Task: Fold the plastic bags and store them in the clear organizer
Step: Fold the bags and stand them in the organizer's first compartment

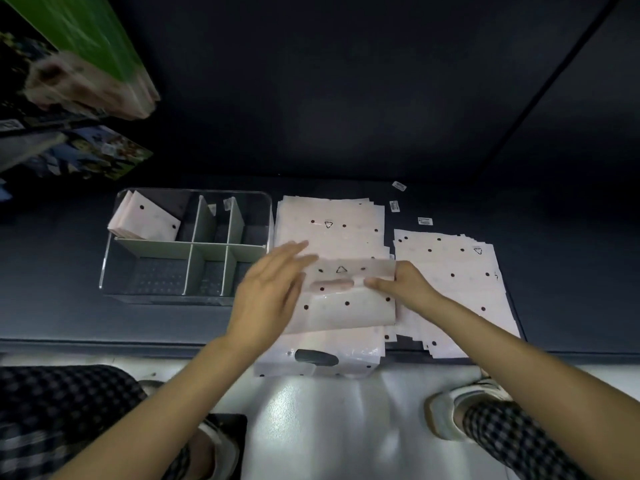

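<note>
Risk: half-folded plastic bag [346, 299] slipping off stack [329, 220]; right hand [405, 282] pinches flap (finger inside), left hand [273, 289] flat, fingers straight, blurred; clear organizer [104, 271] nearly unfilled

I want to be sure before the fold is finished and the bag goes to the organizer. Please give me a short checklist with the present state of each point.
1. Right hand holds the bag being folded: ok, its fingers pinch the right edge, one finger showing through the plastic.
2. Left hand is ready to flatten: ok, fingers straight over the bag's left side; actual contact cannot tell, it is blurred.
3. Fold edges are aligned: cannot tell, the bag lies slightly tilted on the middle stack.
4. Clear organizer has free space: ok, only the far left compartment holds folded bags.
5. Right stack stays apart: ok.
</note>
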